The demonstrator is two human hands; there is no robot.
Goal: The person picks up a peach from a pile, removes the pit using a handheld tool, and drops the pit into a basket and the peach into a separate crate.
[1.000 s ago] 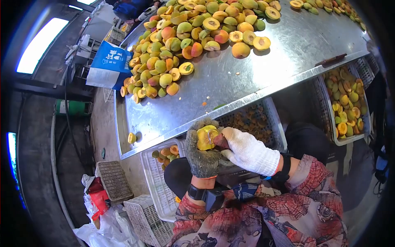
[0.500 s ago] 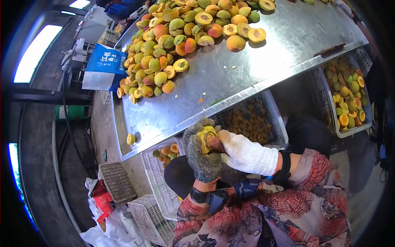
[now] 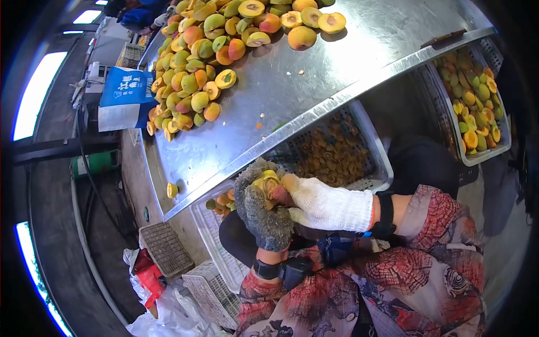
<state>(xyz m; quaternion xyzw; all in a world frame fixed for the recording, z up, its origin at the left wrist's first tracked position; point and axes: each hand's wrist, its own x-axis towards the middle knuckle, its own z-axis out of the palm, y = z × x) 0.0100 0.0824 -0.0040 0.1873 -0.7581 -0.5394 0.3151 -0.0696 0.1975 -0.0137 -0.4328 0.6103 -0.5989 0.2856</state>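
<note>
My left hand (image 3: 261, 210), in a grey fuzzy glove, is closed around a yellow halved peach (image 3: 268, 184) held just below the edge of the steel table (image 3: 292, 106). My right hand (image 3: 317, 202), in a white knit glove, presses its fingertips into the cut face of the same peach; whatever its fingers grip there is hidden. Both hands hover over the gap between two white crates. A big pile of whole and halved peaches (image 3: 193, 78) lies on the far left of the table.
A white crate of brown pits (image 3: 337, 154) sits under the table edge, a crate with peach halves (image 3: 222, 222) to the left, another full crate (image 3: 474, 106) at right. One peach half (image 3: 172, 190) lies at the table corner. A blue box (image 3: 120, 98) and baskets stand at left.
Both hands with the peach have drifted slightly down and left, and my view has tilted downward so the table and pile sit higher in frame.
</note>
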